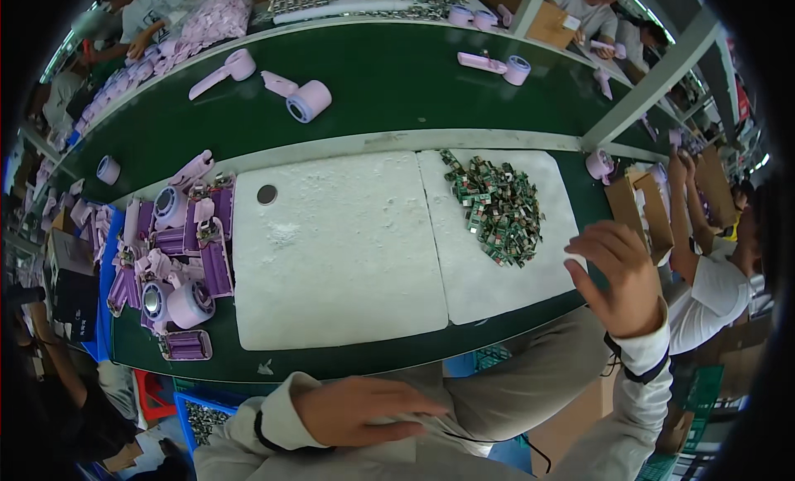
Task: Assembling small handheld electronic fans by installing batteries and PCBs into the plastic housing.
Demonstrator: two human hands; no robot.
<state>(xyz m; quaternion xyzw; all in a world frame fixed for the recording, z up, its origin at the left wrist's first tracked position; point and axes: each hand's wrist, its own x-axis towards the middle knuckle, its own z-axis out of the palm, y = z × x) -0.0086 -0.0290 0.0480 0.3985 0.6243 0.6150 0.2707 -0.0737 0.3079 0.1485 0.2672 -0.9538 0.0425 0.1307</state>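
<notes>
My left hand (364, 411) rests near my lap, in front of the bench edge, its fingers stretched out with nothing held. Raised beside the right edge of the foam is my right hand (614, 274), fingers apart and slightly curled, with nothing visible in it. The thing nearest to it is a heap of small green circuit boards (501, 212) on the right white foam sheet (472, 299). A larger white foam sheet (339, 257) lies to the left, bearing a round grey metal disc (267, 194). Further left, lilac fan-like housings and purple handle parts (178, 257) are piled up.
Behind a low ledge, a green conveyor belt (389, 88) carries several lilac pieces. A white post (654, 79) rises at right, near an open carton (642, 204). Blue bins (103, 315) stand at left. Other people work around the line, one person's arms (686, 208) close at right.
</notes>
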